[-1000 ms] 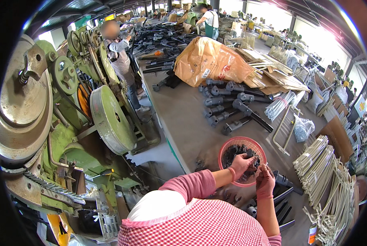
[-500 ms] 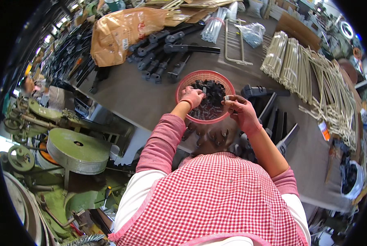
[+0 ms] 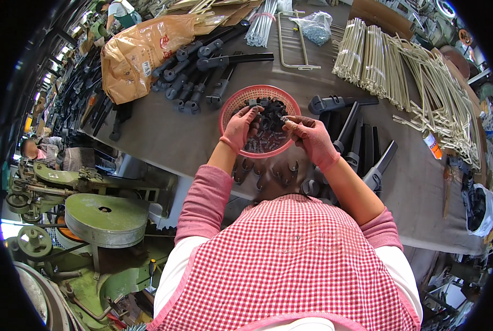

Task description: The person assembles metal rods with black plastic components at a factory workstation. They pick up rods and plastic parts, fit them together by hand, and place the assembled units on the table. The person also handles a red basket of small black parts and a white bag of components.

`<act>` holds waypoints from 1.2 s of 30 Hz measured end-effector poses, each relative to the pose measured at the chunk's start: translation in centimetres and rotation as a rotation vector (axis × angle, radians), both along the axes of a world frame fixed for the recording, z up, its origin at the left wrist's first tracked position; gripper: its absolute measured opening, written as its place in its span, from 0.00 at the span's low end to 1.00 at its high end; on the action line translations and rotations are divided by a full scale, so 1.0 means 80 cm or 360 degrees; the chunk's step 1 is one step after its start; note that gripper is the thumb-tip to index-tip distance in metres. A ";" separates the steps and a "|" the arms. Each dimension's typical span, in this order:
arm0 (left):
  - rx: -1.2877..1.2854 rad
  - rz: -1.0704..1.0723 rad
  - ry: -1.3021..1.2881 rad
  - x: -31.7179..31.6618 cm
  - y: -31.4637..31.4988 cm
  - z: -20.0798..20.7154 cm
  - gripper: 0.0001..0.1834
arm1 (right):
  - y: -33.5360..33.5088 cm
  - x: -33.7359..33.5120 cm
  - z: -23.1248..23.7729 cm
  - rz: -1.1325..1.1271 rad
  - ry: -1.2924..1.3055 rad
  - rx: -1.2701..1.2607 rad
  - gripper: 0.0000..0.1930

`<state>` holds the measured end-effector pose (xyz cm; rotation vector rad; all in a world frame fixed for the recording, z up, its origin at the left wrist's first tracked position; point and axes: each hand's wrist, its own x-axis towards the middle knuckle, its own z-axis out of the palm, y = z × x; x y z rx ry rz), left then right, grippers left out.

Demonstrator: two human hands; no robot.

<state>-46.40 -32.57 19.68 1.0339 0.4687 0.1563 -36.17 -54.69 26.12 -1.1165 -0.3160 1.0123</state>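
A round pink plastic basket (image 3: 229, 105) sits on the table in front of me. Inside it are black plastic parts (image 3: 274, 108) and loose small metal springs (image 3: 265, 142). My left hand (image 3: 241, 129), in a pink fingerless glove, is over the basket's left side. Its thumb and fingers are pinched together on a small dark part, partly hidden by the fingertips. At the right rim, my right hand (image 3: 314, 140), gloved alike, pinches a small metal spring (image 3: 285, 119) between thumb and forefinger.
Black tubes with joint ends (image 3: 188, 83) lie at the back left beside an orange-brown bag (image 3: 133, 58). More joint-ended tubes (image 3: 356, 132) are right of the basket. Bundled metal rods (image 3: 367, 69) and a glue-like bottle (image 3: 432, 144) lie farther right. Green machinery (image 3: 106, 215) stands left.
My left hand has drawn back from the basket's contents, its fingers now pinched upward with a small part. The right hand still holds the spring. The whole view has shifted slightly.
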 end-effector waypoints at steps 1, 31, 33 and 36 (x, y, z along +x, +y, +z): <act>-0.0024 0.0019 -0.0077 -0.004 -0.013 0.010 0.13 | 0.001 -0.001 0.001 -0.0041 0.0004 -0.0089 0.15; -0.0355 0.0398 -0.0723 -0.044 -0.106 0.005 0.05 | 0.006 -0.011 0.012 -0.0117 -0.0983 0.0068 0.09; -0.0553 0.0264 -0.1016 -0.048 -0.095 0.005 0.18 | 0.002 -0.007 0.018 -0.0059 -0.0363 0.0182 0.08; -0.0433 0.0013 -0.0936 -0.051 -0.098 0.020 0.34 | 0.003 -0.003 0.023 -0.0272 -0.0349 0.0150 0.07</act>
